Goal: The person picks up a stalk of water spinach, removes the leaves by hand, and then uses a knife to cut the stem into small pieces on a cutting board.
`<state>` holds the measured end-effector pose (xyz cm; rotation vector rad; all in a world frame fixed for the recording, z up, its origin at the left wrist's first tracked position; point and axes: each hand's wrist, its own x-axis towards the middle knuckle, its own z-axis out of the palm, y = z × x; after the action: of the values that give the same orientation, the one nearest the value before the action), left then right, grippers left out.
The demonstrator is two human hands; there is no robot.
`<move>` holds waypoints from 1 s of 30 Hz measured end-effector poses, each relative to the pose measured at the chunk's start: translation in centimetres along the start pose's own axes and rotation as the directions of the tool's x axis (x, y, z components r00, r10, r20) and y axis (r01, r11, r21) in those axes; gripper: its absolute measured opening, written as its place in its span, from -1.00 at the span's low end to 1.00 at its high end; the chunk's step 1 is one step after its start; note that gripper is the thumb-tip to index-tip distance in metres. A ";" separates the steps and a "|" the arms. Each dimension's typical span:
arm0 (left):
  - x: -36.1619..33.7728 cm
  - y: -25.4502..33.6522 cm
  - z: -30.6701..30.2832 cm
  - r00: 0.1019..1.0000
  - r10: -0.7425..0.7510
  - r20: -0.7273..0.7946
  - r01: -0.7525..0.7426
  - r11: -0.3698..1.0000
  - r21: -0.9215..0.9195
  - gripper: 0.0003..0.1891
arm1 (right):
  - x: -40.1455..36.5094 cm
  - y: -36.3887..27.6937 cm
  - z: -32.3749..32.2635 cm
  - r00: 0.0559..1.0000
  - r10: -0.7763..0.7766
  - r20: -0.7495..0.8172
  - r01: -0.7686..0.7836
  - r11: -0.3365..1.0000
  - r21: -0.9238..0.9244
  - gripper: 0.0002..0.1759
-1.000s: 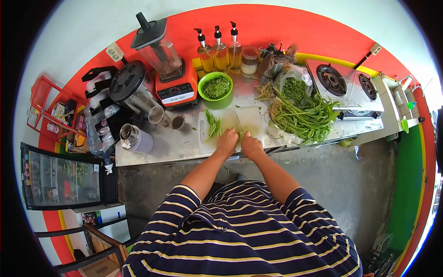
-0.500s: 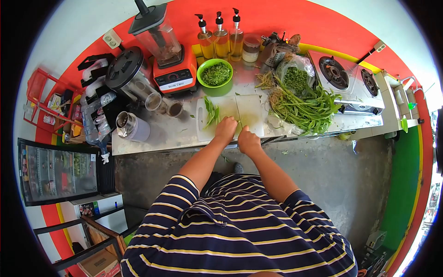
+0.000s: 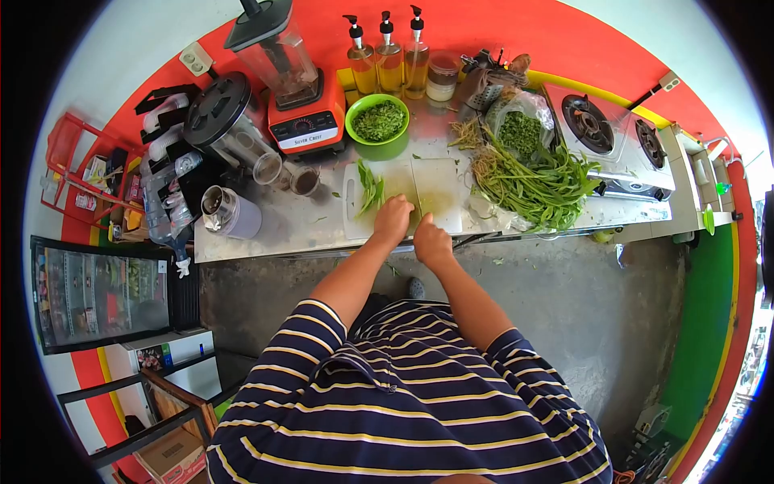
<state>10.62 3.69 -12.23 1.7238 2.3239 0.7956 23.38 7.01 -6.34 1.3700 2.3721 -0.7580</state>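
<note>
A white cutting board (image 3: 447, 181) with a green-stained middle lies at the counter's front edge. My left hand (image 3: 393, 220) is closed low on the board; whatever its fingers press on is hidden beneath them. Just to its right, my right hand (image 3: 432, 243) is wrapped around the handle of a knife (image 3: 416, 181), whose thin blade points away across the board. Cut green leaves (image 3: 370, 190) rest on the board's left part, beyond my left hand. Behind the board stands a green bowl (image 3: 382, 151) full of chopped greens.
A heap of long-stemmed greens (image 3: 540, 184) and a plastic bag of chopped greens (image 3: 520, 133) lie to the right, before a gas stove (image 3: 617, 165). An orange blender (image 3: 306, 121), cups (image 3: 305, 181) and a steel-topped container (image 3: 234, 214) stand left. Pump bottles (image 3: 389, 68) line the back.
Both hands have shifted only slightly, staying close together at the board's front. The knife remains in my right hand, and the leaves on the board look much the same.
</note>
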 end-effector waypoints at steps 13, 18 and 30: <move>0.0 0.1 -0.7 0.997 -0.072 -0.025 0.070 0.995 -0.078 -0.83 | 0.7 0.3 -0.5 0.998 -0.052 -0.039 0.049 0.996 -0.072 -0.63; 0.0 0.1 -0.8 0.994 -0.066 -0.089 0.057 0.993 -0.099 -0.87 | -0.5 0.1 -0.2 0.997 -0.068 -0.048 0.064 0.996 -0.068 -0.60; -0.4 0.6 -0.8 0.982 -0.125 -0.144 0.105 0.985 -0.136 -0.92 | -0.8 0.1 0.6 0.997 -0.063 -0.034 0.062 0.997 -0.037 -0.58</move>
<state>10.92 3.15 -11.34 1.5104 2.3831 1.0631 23.88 6.14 -6.47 1.3108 2.4541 -0.7103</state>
